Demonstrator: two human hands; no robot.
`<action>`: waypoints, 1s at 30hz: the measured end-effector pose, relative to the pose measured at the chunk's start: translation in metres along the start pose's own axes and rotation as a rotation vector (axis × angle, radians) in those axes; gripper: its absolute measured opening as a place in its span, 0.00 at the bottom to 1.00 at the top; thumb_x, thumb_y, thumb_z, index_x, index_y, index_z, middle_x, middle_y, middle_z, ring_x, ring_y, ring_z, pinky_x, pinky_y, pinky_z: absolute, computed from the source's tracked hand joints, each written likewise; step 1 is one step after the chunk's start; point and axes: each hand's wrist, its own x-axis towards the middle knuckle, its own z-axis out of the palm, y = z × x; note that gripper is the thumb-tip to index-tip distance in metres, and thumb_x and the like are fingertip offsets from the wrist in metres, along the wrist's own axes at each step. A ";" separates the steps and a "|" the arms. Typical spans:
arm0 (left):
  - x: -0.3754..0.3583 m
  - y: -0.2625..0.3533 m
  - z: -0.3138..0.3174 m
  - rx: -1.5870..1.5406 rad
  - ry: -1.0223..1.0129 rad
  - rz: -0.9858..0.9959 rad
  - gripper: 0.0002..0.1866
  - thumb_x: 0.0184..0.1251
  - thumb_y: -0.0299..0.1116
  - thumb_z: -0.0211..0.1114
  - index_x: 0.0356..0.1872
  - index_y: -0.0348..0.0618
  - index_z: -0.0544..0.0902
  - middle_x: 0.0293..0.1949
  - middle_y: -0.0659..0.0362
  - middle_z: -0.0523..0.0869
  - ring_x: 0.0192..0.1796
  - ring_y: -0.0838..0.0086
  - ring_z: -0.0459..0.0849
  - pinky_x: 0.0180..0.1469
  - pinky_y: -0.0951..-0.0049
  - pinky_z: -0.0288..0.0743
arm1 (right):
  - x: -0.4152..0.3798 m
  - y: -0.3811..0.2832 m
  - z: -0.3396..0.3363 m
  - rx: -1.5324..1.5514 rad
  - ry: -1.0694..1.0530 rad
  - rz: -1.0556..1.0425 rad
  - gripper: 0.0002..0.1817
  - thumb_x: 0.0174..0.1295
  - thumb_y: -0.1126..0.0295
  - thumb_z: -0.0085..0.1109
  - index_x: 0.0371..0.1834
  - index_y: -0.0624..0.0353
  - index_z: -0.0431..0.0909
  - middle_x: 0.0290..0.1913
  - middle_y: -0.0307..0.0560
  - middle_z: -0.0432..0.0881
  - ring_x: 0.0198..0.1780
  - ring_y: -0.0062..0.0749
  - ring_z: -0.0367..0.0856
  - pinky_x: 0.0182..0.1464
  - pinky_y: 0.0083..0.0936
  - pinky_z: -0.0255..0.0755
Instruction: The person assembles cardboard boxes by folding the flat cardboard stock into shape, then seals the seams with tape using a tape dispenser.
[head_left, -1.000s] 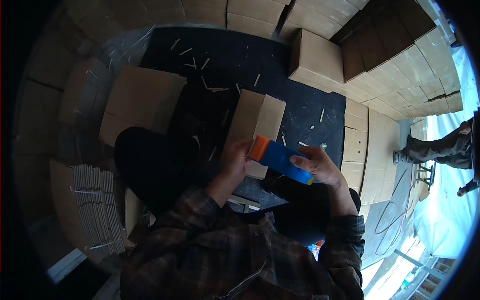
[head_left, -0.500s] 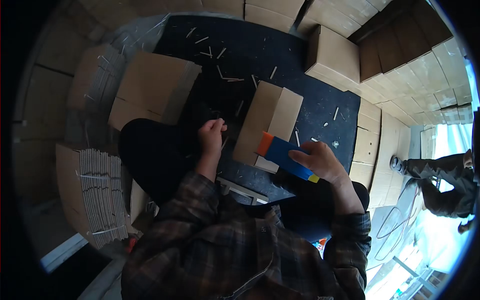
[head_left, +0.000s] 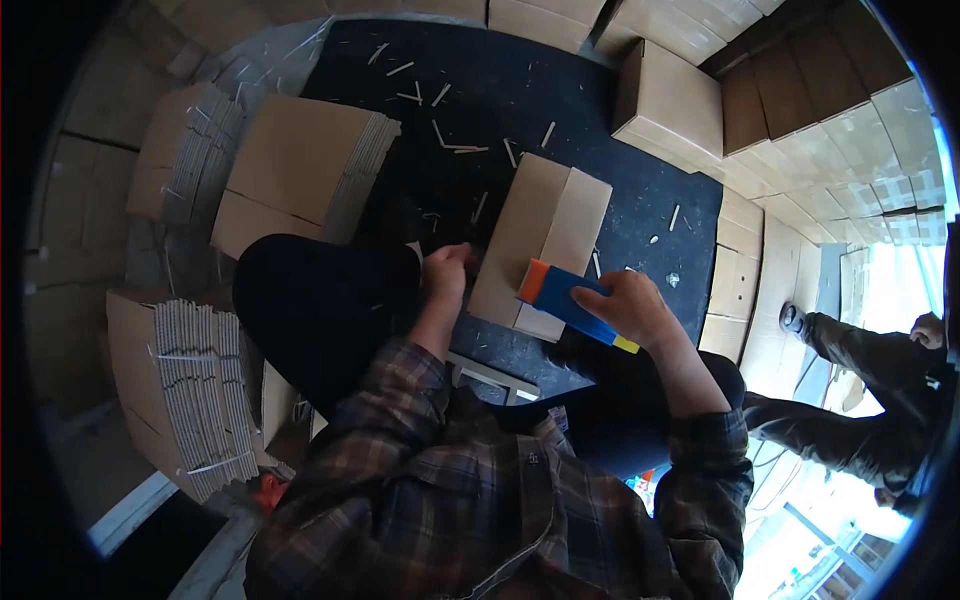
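A flat blue box with an orange end and a yellow corner [head_left: 570,302] is gripped in my right hand [head_left: 635,308], thumb on its upper face. It overlaps the near end of a brown cardboard carton [head_left: 540,240] on the dark floor between my legs. My left hand [head_left: 446,274] is closed in a pinch beside the carton's left side, fingertips slightly blurred; I cannot tell what is between them.
Bundles of flattened cardboard [head_left: 205,395] and a folded carton stack [head_left: 290,165] are at my left. Stacked cartons [head_left: 670,100] line the back and right. Thin cardboard strips [head_left: 440,94] litter the dark mat [head_left: 570,90]. Another person's legs [head_left: 850,430] are at right.
My left hand has moved right, closer to the carton. My right hand keeps hold of the blue box, nearly in place. The other person's legs have spread, one reaching further left.
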 end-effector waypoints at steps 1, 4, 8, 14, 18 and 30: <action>-0.002 -0.005 0.011 -0.015 -0.023 -0.063 0.11 0.64 0.36 0.68 0.38 0.36 0.87 0.31 0.59 0.88 0.33 0.77 0.83 0.38 0.75 0.75 | 0.002 -0.001 0.000 0.003 0.000 0.003 0.28 0.56 0.45 0.59 0.31 0.65 0.85 0.28 0.58 0.83 0.33 0.46 0.85 0.42 0.36 0.78; 0.033 -0.084 0.020 -0.132 -0.198 -0.141 0.15 0.66 0.37 0.68 0.46 0.36 0.84 0.37 0.58 0.87 0.36 0.76 0.83 0.39 0.73 0.77 | 0.005 -0.002 0.003 -0.063 -0.013 0.023 0.29 0.61 0.44 0.60 0.37 0.66 0.85 0.32 0.55 0.85 0.30 0.38 0.84 0.38 0.31 0.78; 0.031 -0.099 0.023 -0.091 -0.241 -0.139 0.24 0.67 0.44 0.65 0.56 0.36 0.79 0.49 0.54 0.85 0.48 0.73 0.82 0.47 0.72 0.76 | 0.005 -0.003 0.002 -0.062 -0.006 0.037 0.28 0.61 0.44 0.61 0.38 0.65 0.85 0.31 0.54 0.85 0.30 0.36 0.84 0.38 0.29 0.78; -0.041 0.028 -0.003 -0.313 -0.400 -0.100 0.34 0.73 0.60 0.47 0.64 0.40 0.74 0.57 0.54 0.82 0.58 0.70 0.80 0.58 0.71 0.73 | 0.008 -0.001 0.002 -0.056 -0.014 0.020 0.28 0.61 0.45 0.62 0.37 0.65 0.85 0.31 0.54 0.85 0.28 0.35 0.84 0.35 0.27 0.77; -0.033 0.015 -0.004 -0.258 -0.595 -0.375 0.38 0.74 0.65 0.36 0.64 0.44 0.75 0.57 0.55 0.82 0.58 0.70 0.79 0.59 0.69 0.71 | 0.010 -0.002 0.001 -0.059 -0.025 0.030 0.27 0.61 0.45 0.62 0.38 0.65 0.85 0.32 0.54 0.85 0.28 0.33 0.83 0.34 0.27 0.77; -0.073 0.103 0.004 0.822 -0.612 0.842 0.57 0.49 0.49 0.77 0.76 0.51 0.48 0.75 0.55 0.56 0.78 0.57 0.49 0.74 0.43 0.48 | 0.008 0.009 -0.001 -0.003 -0.036 0.034 0.30 0.59 0.43 0.61 0.40 0.65 0.85 0.33 0.56 0.85 0.35 0.41 0.86 0.42 0.32 0.79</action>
